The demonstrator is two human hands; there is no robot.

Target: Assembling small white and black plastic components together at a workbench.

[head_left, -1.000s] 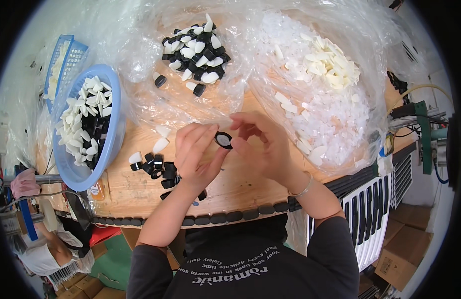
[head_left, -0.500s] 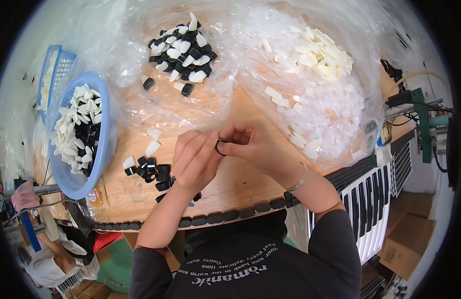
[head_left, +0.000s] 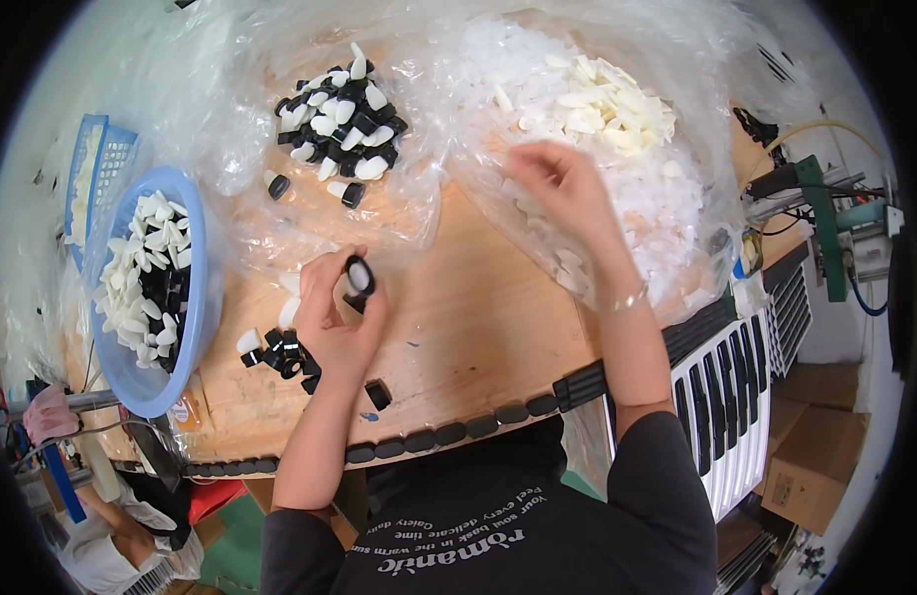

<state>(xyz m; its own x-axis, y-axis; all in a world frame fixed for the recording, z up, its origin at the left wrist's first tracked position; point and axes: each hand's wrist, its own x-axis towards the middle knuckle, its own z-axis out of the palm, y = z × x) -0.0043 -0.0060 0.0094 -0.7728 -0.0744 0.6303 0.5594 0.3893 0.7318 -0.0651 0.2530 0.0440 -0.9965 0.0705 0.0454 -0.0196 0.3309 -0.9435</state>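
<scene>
Near the middle of the table my left hand [head_left: 332, 315] pinches a black ring-shaped cap [head_left: 360, 275] between thumb and fingers, its pale round face turned up. Beside that wrist lie loose black caps [head_left: 284, 351], a white oval piece [head_left: 248, 341] and one lone black cap [head_left: 378, 395]. Over the near edge of the plastic sheet at the right hovers my right hand [head_left: 560, 186], smeared by motion, its fingers partly curled. I cannot tell if it holds anything. Just beyond it are cream-coloured oval pieces [head_left: 617, 107] and many small translucent white pieces [head_left: 667, 213].
A pile of black caps with white oval pieces [head_left: 340, 124] rests on clear plastic at the back. To the left stand a blue basin [head_left: 209, 288] and a blue basket [head_left: 116, 164]. Black pads line the table's front edge [head_left: 449, 434]. A green metal fixture [head_left: 820, 223] stands right.
My hands were together and have parted. The right hand has moved up and right to the plastic sheet; the left has shifted slightly left, keeping the black cap.
</scene>
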